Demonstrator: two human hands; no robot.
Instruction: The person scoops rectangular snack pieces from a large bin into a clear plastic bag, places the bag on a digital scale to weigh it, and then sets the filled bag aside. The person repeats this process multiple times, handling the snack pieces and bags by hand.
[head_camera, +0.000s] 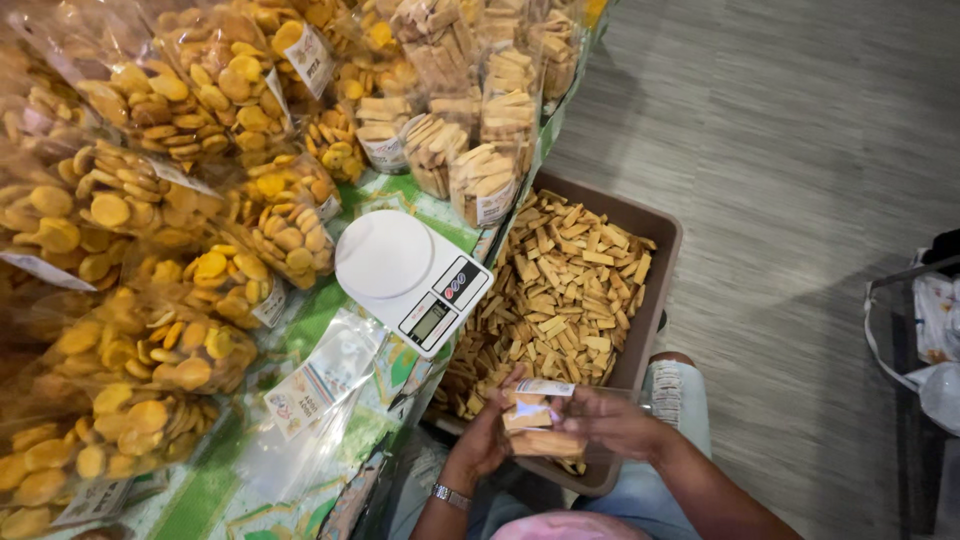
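Note:
My left hand (487, 437) and my right hand (606, 419) hold a small clear bag of rectangular biscuits (537, 421) between them, over the near corner of a brown tub (662, 232) full of loose rectangular biscuits. A watch is on my left wrist. A white digital kitchen scale (410, 273) with a round platform sits on the table edge, up and left of my hands, with nothing on it.
Empty clear labelled bags (322, 384) lie on the green-patterned table. Many sealed bags of round yellow biscuits (150, 290) fill the left side. Bags of rectangular biscuits (470, 120) stand at the back. Grey floor lies to the right, with a bag (925, 330) at the far edge.

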